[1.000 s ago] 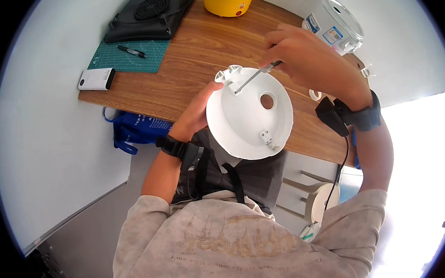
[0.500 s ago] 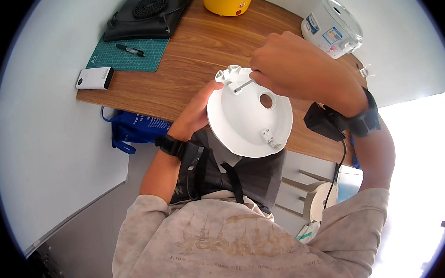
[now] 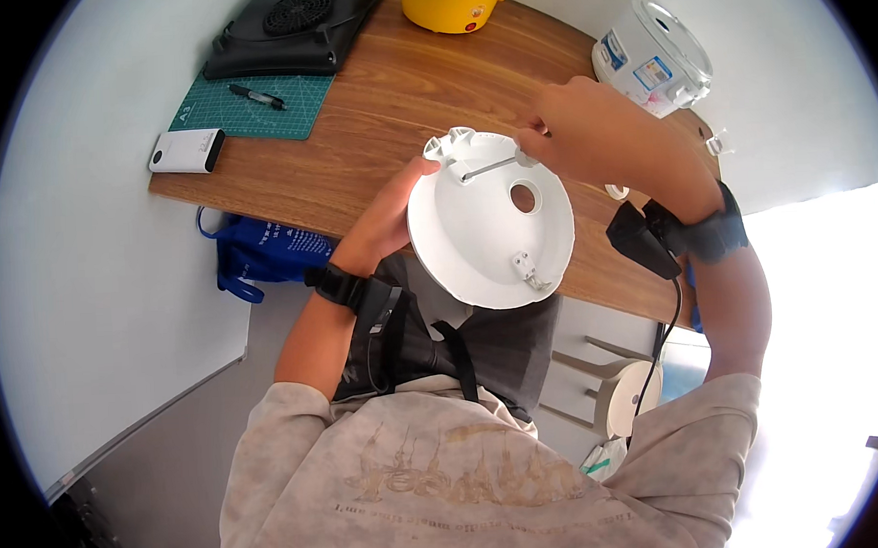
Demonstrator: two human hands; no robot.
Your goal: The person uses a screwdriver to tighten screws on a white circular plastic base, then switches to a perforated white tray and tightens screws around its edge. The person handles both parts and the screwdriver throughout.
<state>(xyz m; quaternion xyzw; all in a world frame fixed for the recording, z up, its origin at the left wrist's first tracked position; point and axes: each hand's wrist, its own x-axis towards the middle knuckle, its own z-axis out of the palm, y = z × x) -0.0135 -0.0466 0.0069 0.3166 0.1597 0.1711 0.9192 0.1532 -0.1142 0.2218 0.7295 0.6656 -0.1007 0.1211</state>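
Observation:
My left hand [image 3: 400,207] grips the left rim of a white round plastic cover [image 3: 466,229], thumb over the edge. Held tilted at the table's front edge, the cover shows its hollow inner face, with a round hole right of centre. Raised white posts stand at its upper left, and a small white fitting [image 3: 524,263] sits near the lower right. My right hand [image 3: 553,122] is closed on a screwdriver [image 3: 490,168]. Its thin metal shaft slants down-left, the tip at the posts. Most of the handle is hidden by my fingers; a pale end shows.
On the wooden table [image 3: 383,110] are a yellow pot [image 3: 450,6], a white rice cooker [image 3: 653,59], a black fan stand [image 3: 272,31], a green cutting mat [image 3: 295,114] with a pen [image 3: 257,97], and a white power bank [image 3: 187,152]. A blue bag [image 3: 266,249] hangs below.
My right hand has shifted right and slightly down, so more of the screwdriver's shaft and its pale handle end show. The tip stays at the posts; my left hand holds nearly still.

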